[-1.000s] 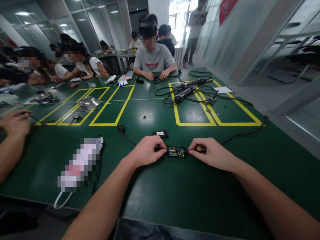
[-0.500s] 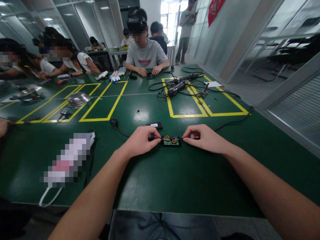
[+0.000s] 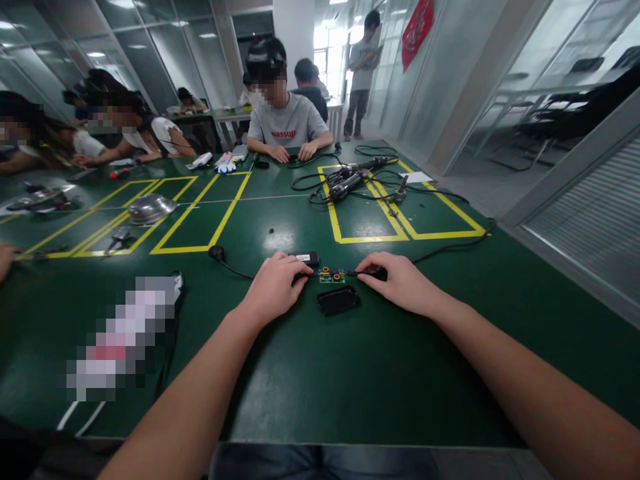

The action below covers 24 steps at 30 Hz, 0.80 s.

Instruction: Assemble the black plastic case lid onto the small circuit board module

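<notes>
A small green circuit board [image 3: 332,275] with copper-wound coils lies between my two hands, out of its casing. My left hand [image 3: 277,287] pinches the black cable at the board's left end; that cable runs left to a plug [image 3: 217,253]. At the other end, my right hand [image 3: 395,280] grips the power cord [image 3: 425,255], which trails off to the right. Just below the board sits the open black case half [image 3: 339,301]. Behind my left fingers lies the black case cover [image 3: 306,257] with a white label, partly hidden.
Across the green table [image 3: 390,373], yellow tape marks rectangles. Black tools with tangled cords [image 3: 350,183] lie at the back right, near a white paper [image 3: 416,177]. A metal bowl [image 3: 151,208] stands at left. A co-worker [image 3: 287,127] sits opposite.
The circuit board has come out of the black case half, which now lies apart on the table, nearer to me. Both hands keep their hold on the cables. The view has shifted slightly.
</notes>
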Tool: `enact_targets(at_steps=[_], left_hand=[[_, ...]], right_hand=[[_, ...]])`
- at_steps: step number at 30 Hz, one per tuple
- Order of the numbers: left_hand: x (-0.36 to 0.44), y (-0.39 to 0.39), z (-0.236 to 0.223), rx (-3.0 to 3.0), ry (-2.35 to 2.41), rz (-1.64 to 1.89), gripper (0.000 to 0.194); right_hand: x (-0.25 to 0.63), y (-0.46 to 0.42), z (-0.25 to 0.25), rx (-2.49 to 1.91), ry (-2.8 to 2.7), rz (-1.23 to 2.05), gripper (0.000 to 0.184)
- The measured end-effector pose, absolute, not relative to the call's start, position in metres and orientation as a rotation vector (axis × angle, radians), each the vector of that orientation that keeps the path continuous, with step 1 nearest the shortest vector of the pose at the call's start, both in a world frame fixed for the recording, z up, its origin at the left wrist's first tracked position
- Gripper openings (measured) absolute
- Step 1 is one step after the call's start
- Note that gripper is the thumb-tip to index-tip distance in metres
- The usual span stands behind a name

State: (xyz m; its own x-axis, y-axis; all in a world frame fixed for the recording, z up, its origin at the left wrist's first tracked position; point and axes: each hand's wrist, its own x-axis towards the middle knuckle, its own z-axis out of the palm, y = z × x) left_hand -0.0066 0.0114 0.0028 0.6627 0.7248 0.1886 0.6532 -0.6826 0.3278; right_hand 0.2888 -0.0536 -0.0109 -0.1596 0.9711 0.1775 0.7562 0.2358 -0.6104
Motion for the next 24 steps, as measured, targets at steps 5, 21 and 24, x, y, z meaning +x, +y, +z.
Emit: enact_targets(at_steps=[5, 21, 24], left_hand=[[-0.007, 0.006, 0.007, 2.662, 1.153, 0.486, 0.021], [-0.013, 0.018, -0.001, 2.587, 1.27, 0.844, 0.026], [-0.01, 0.014, 0.001, 2.686, 1.195, 0.479, 0.02]], right_hand=[[0.288, -0.055, -0.013, -1.549, -1.998, 0.464, 0.021], [0.288, -0.054, -0.015, -1.556, -2.031, 0.373, 0.016], [0.287, -0.052, -0.015, -1.567, -2.044, 0.438, 0.014]])
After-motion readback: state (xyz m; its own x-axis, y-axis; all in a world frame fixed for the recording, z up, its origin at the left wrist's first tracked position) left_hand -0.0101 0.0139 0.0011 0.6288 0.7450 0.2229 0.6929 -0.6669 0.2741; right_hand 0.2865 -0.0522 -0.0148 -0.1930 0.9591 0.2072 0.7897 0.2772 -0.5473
